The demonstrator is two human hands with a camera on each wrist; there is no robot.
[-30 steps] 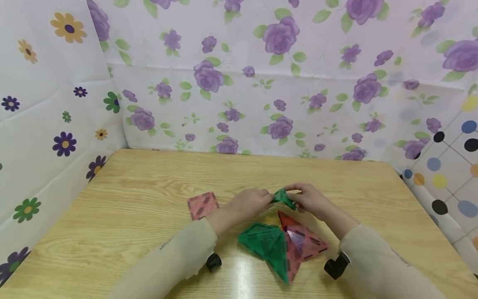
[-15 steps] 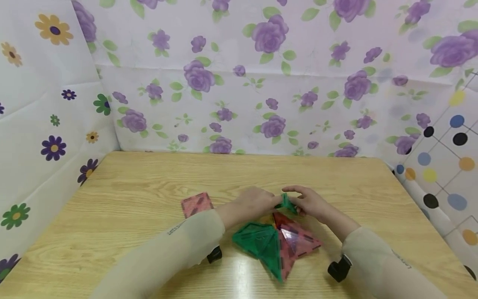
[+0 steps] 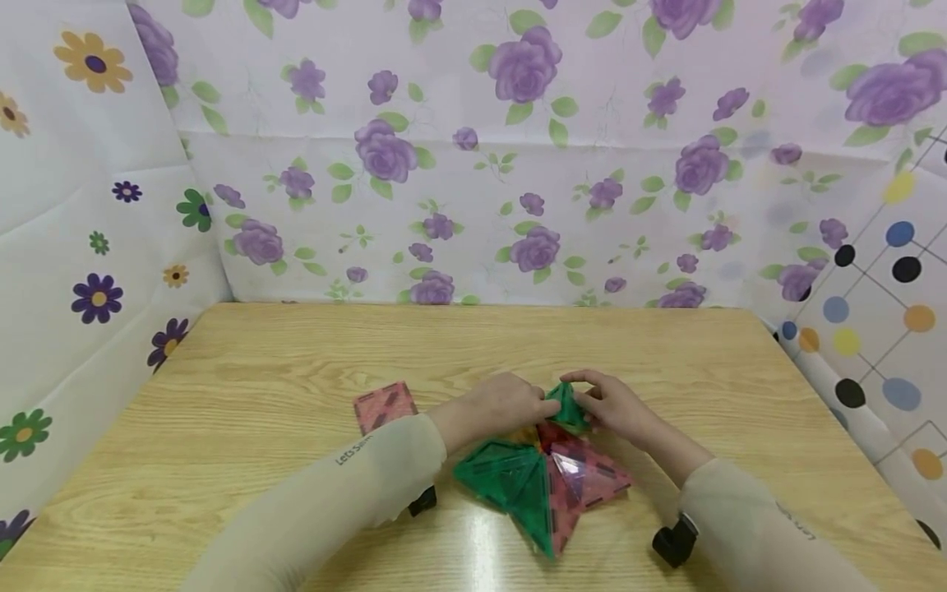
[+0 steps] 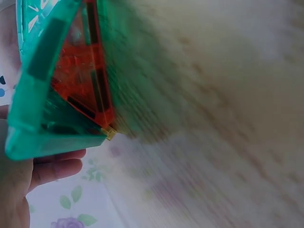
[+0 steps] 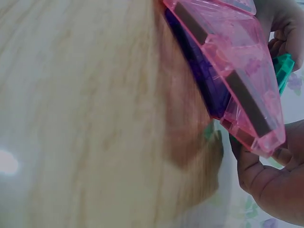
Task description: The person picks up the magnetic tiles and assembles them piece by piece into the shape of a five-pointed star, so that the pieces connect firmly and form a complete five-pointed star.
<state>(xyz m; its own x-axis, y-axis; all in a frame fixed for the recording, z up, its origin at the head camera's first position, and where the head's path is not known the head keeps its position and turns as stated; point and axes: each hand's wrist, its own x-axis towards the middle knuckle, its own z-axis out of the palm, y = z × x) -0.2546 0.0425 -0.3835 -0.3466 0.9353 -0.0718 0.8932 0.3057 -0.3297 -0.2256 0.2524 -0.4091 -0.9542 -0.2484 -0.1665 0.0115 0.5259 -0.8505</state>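
Observation:
Both hands hold small green triangular magnetic tiles at the far side of a star-shaped tile build. My left hand pinches them from the left, its fingertips at their lower left edge. From the right, my right hand grips them with thumb and fingers, index finger stretched over the top. The build joins green tiles, pink tiles, a red tile and a yellow one, partly behind the left hand. Raised green tiles fill the left wrist view's upper left; a pink tile shows close in the right wrist view.
A pink square tile lies on the wooden table left of the build, partly covered by the left sleeve. Flowered cloth hangs behind the table's back edge. Dotted cloth stands along the right side.
The green tiles have come down against the far side of the build and now show a broader face. Both hands moved with them. The head view has shifted slightly.

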